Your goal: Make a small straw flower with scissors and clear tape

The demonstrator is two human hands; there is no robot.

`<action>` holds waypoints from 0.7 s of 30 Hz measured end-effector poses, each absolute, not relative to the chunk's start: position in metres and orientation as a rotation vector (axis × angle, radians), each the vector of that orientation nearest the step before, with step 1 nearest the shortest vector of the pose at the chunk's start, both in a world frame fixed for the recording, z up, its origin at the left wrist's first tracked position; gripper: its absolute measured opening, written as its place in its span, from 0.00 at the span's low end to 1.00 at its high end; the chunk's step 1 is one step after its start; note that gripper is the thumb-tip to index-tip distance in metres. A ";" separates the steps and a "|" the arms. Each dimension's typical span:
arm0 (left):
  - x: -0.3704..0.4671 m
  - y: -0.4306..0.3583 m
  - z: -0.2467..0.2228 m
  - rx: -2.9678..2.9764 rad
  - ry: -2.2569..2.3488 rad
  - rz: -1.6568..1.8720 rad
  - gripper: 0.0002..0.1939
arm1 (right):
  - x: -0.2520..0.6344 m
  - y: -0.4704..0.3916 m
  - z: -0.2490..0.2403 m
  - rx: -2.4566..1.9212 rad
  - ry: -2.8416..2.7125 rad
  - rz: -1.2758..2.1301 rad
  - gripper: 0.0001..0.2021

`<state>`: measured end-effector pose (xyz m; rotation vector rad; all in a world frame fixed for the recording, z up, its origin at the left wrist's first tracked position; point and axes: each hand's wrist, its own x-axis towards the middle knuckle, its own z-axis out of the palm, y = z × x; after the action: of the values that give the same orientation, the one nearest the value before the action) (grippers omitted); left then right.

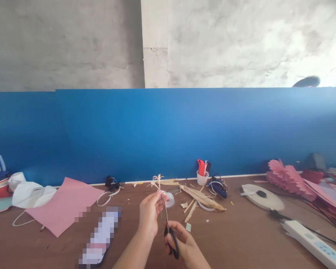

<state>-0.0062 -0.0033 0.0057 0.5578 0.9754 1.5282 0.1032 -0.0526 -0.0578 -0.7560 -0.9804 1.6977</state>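
Between thumb and fingertips my left hand pinches a small cream-coloured flower whose thin petals spread out at the top. My right hand grips scissors with black handles. The metal blades point upward and look nearly closed, reaching beside the left fingertips. Whether they touch the flower's stem I cannot tell. Just behind the left fingers sits a roll of clear tape, partly hidden. Dried, straw-coloured husks lie on the table to the right of the hands.
Pink paper and a pixelated phone-like object lie left on the brown table. A white cup of pens stands against the blue partition. At right are a round beige disc, a power strip and folded pink paper.
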 end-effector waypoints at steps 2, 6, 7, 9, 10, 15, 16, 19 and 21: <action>-0.005 -0.004 0.006 0.551 0.974 1.535 0.10 | 0.103 -0.052 -0.056 -0.765 -1.021 1.683 0.25; -0.003 -0.006 0.006 0.554 0.968 1.549 0.10 | 0.099 -0.049 -0.053 -0.819 -1.030 1.639 0.29; -0.002 -0.006 0.006 0.563 0.967 1.549 0.11 | 0.099 -0.048 -0.052 -0.828 -1.029 1.637 0.29; -0.001 -0.007 0.005 0.586 0.971 1.552 0.11 | 0.097 -0.047 -0.051 -0.827 -1.026 1.635 0.30; -0.001 -0.007 0.005 0.597 0.976 1.552 0.12 | 0.097 -0.046 -0.050 -0.820 -1.029 1.633 0.29; 0.002 -0.008 0.008 0.624 0.996 1.557 0.13 | 0.092 -0.043 -0.049 -0.770 -0.994 1.593 0.28; 0.002 -0.008 0.008 0.625 0.999 1.556 0.13 | 0.091 -0.043 -0.048 -0.773 -0.983 1.587 0.28; 0.002 -0.008 0.009 0.639 0.996 1.549 0.13 | 0.088 -0.043 -0.048 -0.809 -0.963 1.588 0.28; 0.001 -0.007 0.007 0.635 0.993 1.550 0.12 | 0.088 -0.042 -0.050 -0.829 -0.955 1.581 0.27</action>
<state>0.0010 -0.0066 0.0072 0.6351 0.9929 1.5501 0.0876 -0.0419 -0.0498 -0.8294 -0.9554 1.5813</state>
